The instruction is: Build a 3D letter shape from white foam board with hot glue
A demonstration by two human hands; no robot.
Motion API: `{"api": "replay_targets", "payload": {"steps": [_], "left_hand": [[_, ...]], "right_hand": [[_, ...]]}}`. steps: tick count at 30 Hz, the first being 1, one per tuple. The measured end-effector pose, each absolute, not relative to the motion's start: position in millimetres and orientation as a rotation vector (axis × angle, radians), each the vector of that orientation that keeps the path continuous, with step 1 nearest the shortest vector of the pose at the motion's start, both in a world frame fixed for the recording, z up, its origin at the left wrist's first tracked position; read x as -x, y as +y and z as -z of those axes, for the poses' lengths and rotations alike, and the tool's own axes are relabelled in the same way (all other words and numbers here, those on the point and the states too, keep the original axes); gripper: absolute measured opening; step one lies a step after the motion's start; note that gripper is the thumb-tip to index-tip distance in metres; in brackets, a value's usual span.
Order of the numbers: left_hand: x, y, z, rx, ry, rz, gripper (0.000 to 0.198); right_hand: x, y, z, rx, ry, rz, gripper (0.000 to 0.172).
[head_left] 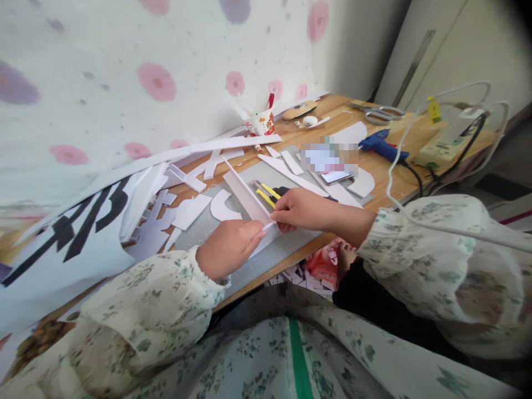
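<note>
A white foam board piece [246, 191] with an upright strip along it is held near the table's front edge. My left hand [233, 244] is closed, pinching its near end between thumb and finger. At the same corner my right hand [302, 210] is closed too, its fingertips gripping the strip's end. Just beyond the right hand lie yellow-and-black utility knives [266, 195], partly covered by that hand. A curved white cut-out [225, 206] rests left of the held piece on the grey cutting mat [233, 284].
White offcuts [192, 210] are heaped at the left beside a sheet with black strokes [85, 224]. A phone [328, 160], blue glue gun [384, 145], scissors [380, 113], power strip [446, 138] and paper cup [261, 122] stand farther back. A white cable [390, 183] crosses over my right sleeve.
</note>
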State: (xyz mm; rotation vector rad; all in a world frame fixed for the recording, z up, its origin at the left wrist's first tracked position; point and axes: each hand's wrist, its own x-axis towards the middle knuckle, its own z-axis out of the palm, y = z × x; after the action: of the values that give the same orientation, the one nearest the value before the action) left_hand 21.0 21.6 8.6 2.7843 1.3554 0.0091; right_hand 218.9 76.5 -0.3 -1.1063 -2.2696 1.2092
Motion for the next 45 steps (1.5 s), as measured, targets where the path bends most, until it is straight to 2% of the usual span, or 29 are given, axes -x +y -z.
{"api": "replay_targets", "payload": {"steps": [22,31,36,40,45], "left_hand": [[-21.7,21.6,-8.2,-2.776,1.355,-0.02,0.041],[-22.9,20.5,-16.7,-2.506,1.428,-0.045,0.039],[-0.5,15.8,-31.7,-2.275,1.431,-0.187,0.034],[16.2,5.4,-34.7,-2.178,1.523,-0.118,0.03],[16.2,-5.4,-27.1,-2.199,1.56,-0.086,0.043]], "right_hand": [[-217.2,73.0,1.3,1.131,-2.311,-1.104,0.031],[-223.4,72.5,0.9,1.113,-2.349,-1.042,0.029],[-228.6,69.8,-1.4,1.168,-2.379,-0.952,0.028],[-230.1,71.6,3.7,1.178,-2.348,-0.935,0.027],[-223.4,68.6,3.4,1.222,-2.322,-0.914,0.032]]}}
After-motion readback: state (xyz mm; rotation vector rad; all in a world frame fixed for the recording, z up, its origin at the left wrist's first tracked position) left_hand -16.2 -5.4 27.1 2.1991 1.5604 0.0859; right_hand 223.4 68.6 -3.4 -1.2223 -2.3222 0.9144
